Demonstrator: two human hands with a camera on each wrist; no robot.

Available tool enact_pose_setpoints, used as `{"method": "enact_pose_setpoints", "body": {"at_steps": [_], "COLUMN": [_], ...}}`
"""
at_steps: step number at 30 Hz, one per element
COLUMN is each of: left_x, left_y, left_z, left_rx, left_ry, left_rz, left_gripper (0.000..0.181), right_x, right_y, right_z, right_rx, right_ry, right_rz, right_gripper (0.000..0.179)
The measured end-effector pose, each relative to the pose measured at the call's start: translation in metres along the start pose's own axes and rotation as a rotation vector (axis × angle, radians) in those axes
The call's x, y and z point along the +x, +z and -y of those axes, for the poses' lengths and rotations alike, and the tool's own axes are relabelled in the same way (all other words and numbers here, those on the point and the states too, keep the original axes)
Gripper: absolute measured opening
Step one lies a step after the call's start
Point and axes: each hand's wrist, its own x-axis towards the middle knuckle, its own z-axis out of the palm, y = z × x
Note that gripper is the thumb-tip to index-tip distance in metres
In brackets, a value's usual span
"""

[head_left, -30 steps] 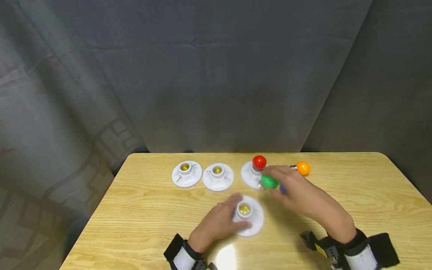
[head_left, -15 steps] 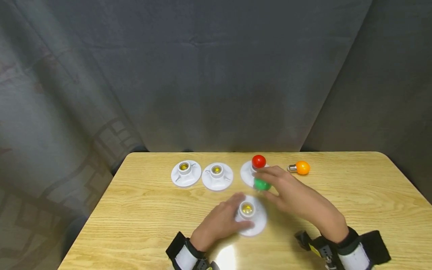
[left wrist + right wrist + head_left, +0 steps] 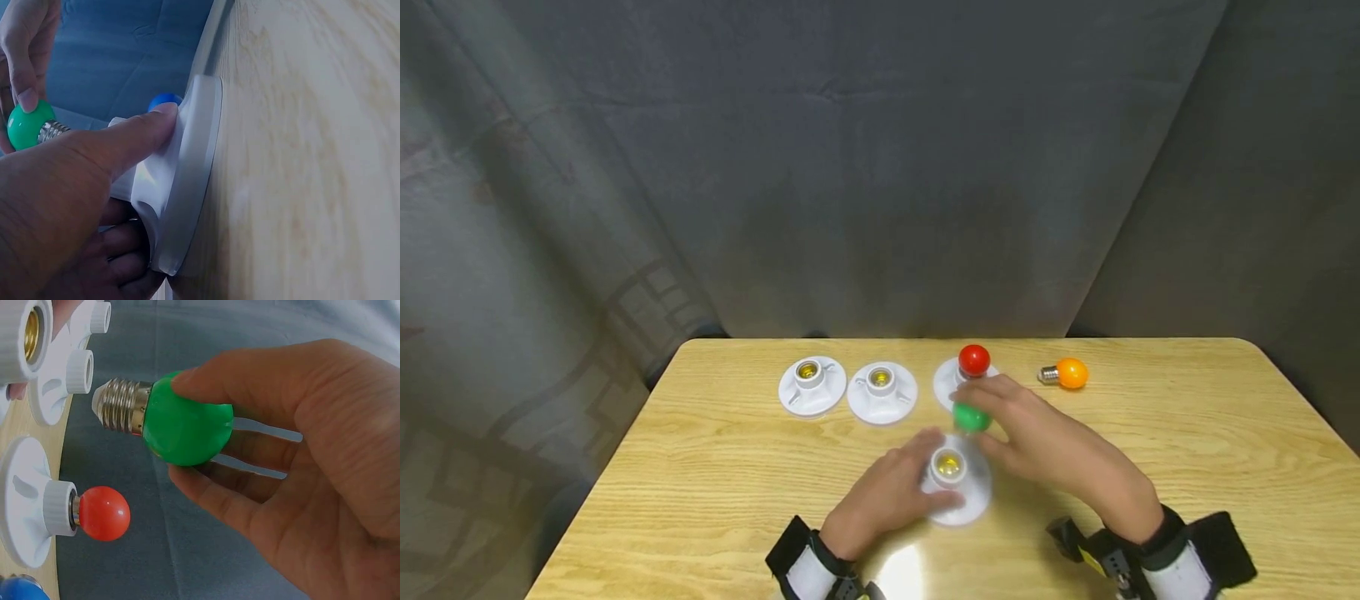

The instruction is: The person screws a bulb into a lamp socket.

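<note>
A green light bulb [image 3: 187, 428] is pinched between the thumb and fingers of my right hand [image 3: 1037, 425], its metal screw base pointing down toward the table. Just below it in the head view stands a white lamp socket [image 3: 973, 492] with a brass-coloured opening. My left hand [image 3: 891, 492] grips that socket by its round base; in the left wrist view the thumb presses on the base's face and the other fingers curl at its edge. Bulb and socket are apart.
Behind, a red bulb [image 3: 974, 360] sits in another white socket [image 3: 946, 385]. Two more sockets, one left [image 3: 812, 400] and one beside it [image 3: 883, 408], have no bulbs. An orange bulb [image 3: 1072, 373] lies at the back right. A blue bulb [image 3: 24, 589] shows in the right wrist view.
My right hand has moved left and slightly toward me with the green bulb, whose base has turned from sideways to downward. The held socket shifted slightly right, my left hand still on it.
</note>
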Motion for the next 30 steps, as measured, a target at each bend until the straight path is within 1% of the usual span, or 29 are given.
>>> {"method": "enact_pose_setpoints", "body": {"at_steps": [4,10,15,21,30], "left_x": [0.0,0.001,0.001,0.002,0.001], "left_y": [-0.001,0.0,0.001,0.001,0.0], "left_z": [0.001,0.001,0.002,0.002,0.002], "left_rx": [-0.003,0.011,0.029,0.027,0.02], "left_ry": [0.007,0.041,0.053,0.067,0.076], "left_rz": [-0.002,-0.019,-0.027,-0.029,-0.025], "left_gripper": [0.08,0.077,0.076,0.075,0.078], "right_x": [0.001,0.002,0.002,0.003,0.003], "right_y": [0.004,0.008,0.01,0.012,0.019], "right_z": [0.002,0.005,0.006,0.006,0.007], "right_rx": [0.004,0.007,0.007,0.014,0.028], "right_ry": [0.009,0.019,0.005,0.0,-0.024], "right_rz": [0.027,0.069,0.078,0.091,0.112], "right_gripper": [0.042,0.042,0.044,0.043,0.037]}}
